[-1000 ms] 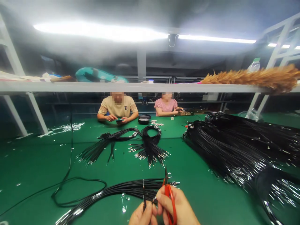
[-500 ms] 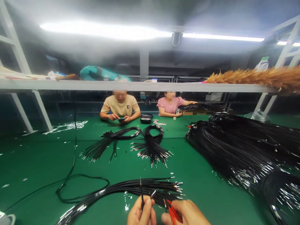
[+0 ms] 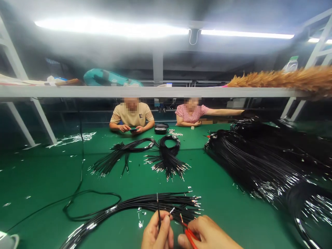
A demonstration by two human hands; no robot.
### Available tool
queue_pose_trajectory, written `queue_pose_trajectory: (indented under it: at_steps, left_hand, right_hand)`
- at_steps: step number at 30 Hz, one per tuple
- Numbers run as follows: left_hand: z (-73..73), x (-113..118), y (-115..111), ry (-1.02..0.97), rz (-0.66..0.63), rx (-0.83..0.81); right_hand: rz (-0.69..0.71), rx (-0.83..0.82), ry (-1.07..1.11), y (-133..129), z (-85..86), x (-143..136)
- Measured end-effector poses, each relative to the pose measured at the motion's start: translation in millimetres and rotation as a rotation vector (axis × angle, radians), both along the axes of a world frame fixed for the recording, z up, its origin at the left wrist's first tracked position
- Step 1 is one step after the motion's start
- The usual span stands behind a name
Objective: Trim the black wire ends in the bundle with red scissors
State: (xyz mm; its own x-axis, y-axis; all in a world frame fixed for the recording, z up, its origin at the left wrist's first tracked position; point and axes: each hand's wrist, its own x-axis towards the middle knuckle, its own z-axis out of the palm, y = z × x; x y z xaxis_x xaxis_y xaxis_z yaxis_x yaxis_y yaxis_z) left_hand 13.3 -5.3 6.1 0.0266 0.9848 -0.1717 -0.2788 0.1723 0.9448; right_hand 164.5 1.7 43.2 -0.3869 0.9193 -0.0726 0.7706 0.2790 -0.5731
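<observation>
The left hand [image 3: 157,235] pinches a single black wire [image 3: 158,211] upright between thumb and fingers, its tip raised clear of the bundle of black wires [image 3: 145,205] lying across the green desk [image 3: 38,180], so one end stands apart. The right hand [image 3: 207,235] has its fingers closed round red snips [image 3: 188,235], blades pointing toward that wire.

You see long white fluorescent ceiling tubes [image 3: 111,27] glaring through haze, perhaps lens fog; the wide lens bends the edges; shadows stay soft.
</observation>
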Motion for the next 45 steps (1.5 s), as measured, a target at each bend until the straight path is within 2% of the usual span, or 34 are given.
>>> queue_pose_trajectory:
  at_steps: [9, 13, 19, 27, 29, 32, 35, 38, 40, 45]
  left_hand:
    - [-5.7, 0, 0, -0.070, -0.044, 0.031]
    - [-5.5, -4, 0, -0.123, -0.131, -0.027]
    - [2.0, -11, -2, -0.288, -0.300, -0.116]
    - [7.1, -11, -5, -0.395, -0.285, -0.163]
    - [8.9, -13, -4, -0.397, -0.265, -0.160]
    - [9.6, -14, -3, -0.377, -0.238, -0.133]
    - [5.1, -12, -1, -0.297, -0.244, -0.117]
    - [-1.2, -10, -1, -0.193, -0.237, -0.127]
    - [-4.1, -9, 0, -0.139, -0.229, -0.124]
    - [-10.2, -7, 6, -0.113, -0.218, -0.114]
  right_hand:
    - [-0.017, 0.063, -0.045, -5, 11.0, -5]
    - [-0.031, 0.101, -0.073, -2, 8.7, -3]
    - [0.081, 0.090, -0.028, 7, 1.2, 6]
    - [0.186, 0.046, 0.004, 15, 6.7, 10]
    - [0.165, 0.067, -0.025, 20, 3.6, 15]
    - [0.052, 0.129, -0.073, 27, 3.1, 23]
    - [0.006, 0.128, -0.029, 26, 16.6, 21]
    - [0.118, 0.069, 0.162, 21, 37.2, 9]
    - [0.204, 0.127, 0.163, 18, 47.0, -1]
    - [0.420, 0.449, -0.297, 16, 54.8, -16]
